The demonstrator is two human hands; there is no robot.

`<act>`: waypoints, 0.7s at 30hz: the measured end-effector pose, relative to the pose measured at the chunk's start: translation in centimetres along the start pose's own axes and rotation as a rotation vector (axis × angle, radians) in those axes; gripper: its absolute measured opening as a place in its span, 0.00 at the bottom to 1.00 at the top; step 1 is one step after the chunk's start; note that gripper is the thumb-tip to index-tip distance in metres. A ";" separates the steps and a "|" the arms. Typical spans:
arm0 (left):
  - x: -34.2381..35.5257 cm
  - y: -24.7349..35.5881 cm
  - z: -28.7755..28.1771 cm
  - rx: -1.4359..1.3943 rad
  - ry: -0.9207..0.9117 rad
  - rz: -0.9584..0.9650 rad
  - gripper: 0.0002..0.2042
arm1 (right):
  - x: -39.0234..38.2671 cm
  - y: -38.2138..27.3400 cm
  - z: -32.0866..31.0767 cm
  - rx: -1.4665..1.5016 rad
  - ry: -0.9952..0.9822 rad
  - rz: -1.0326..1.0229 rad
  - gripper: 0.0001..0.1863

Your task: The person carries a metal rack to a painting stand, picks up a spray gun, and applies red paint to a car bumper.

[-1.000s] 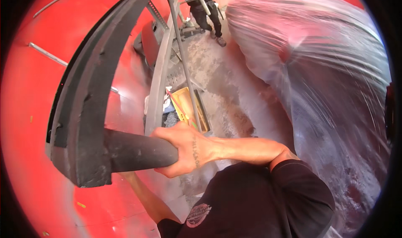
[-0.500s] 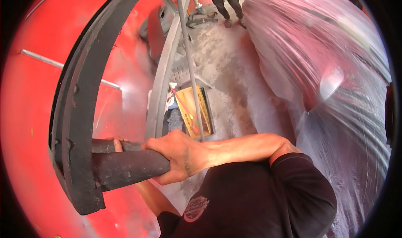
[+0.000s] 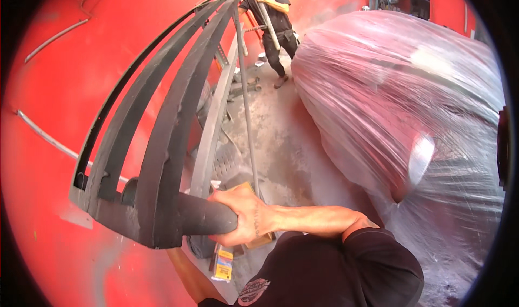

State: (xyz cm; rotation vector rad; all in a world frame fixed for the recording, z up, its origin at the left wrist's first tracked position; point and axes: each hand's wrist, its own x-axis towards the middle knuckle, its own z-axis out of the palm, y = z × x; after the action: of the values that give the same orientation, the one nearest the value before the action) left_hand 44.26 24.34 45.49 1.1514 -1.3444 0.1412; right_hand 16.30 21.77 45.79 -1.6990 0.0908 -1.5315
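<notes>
A long, dark grey slatted frame (image 3: 172,139) stretches from my hands up to the far end, its curved bars meeting a solid near edge. My right hand (image 3: 242,214) is closed round the thick round stub (image 3: 201,215) that sticks out of this end. On the left, my left forearm (image 3: 192,277) reaches up behind the frame's near edge, which hides that hand and its fingers. Another person (image 3: 275,20) stands at the far end with a hand up beside the frame's tip. A pale grey metal stand (image 3: 211,145) with a thin rod is just right of the frame.
Clear plastic sheeting (image 3: 367,101) covers a large bulky shape on the right. A red wall (image 3: 43,177) runs along the left, with thin pipes on it. Below the right arm are a yellow tray (image 3: 261,242) and a small yellow packet (image 3: 223,265). Dusty concrete floor (image 3: 273,139) lies between.
The view has tipped up, bringing the far person's upper body and more bars into sight. The frame's near end has shifted right and turned. My left fingers, seen earlier, are now hidden.
</notes>
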 end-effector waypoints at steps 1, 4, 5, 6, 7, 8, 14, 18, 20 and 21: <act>1.1 -0.8 0.5 0.012 0.004 0.036 0.16 | 0.7 0.9 0.0 -0.007 0.007 -0.008 0.23; 4.5 -4.5 1.3 0.036 0.010 0.139 0.16 | 3.6 3.5 -0.5 0.001 0.009 0.002 0.22; 5.9 -7.4 0.2 0.101 -0.035 0.138 0.21 | 4.8 4.2 -0.6 -0.024 0.024 -0.010 0.22; 7.2 -8.9 0.9 0.091 -0.034 0.147 0.21 | 5.7 4.9 -0.7 -0.048 0.053 -0.016 0.21; 8.4 -10.4 1.6 0.062 -0.038 0.064 0.19 | 6.5 6.0 -1.0 -0.056 0.056 -0.025 0.21; 9.5 -11.6 2.4 0.034 -0.044 -0.018 0.18 | 7.2 7.2 -1.3 -0.078 0.075 -0.032 0.21; 16.7 -15.5 8.1 -0.062 -0.050 -0.030 0.15 | 13.0 13.9 -2.8 -0.081 0.129 0.009 0.21; 20.8 -21.0 10.7 0.028 -0.153 0.022 0.16 | 17.5 18.3 -4.1 -0.104 0.169 -0.026 0.22; 22.6 -23.5 13.1 -0.052 -0.163 -0.017 0.15 | 19.7 21.2 -5.0 -0.091 0.154 -0.019 0.23; 23.3 -25.0 14.3 -0.095 -0.174 -0.049 0.14 | 20.4 23.0 -5.4 -0.079 0.138 -0.014 0.23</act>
State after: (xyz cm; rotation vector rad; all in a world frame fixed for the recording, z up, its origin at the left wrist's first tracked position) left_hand 58.32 -9.88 47.33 1.1355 -1.4582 -0.0593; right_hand 27.32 -7.36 47.67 -1.6567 0.2136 -1.6741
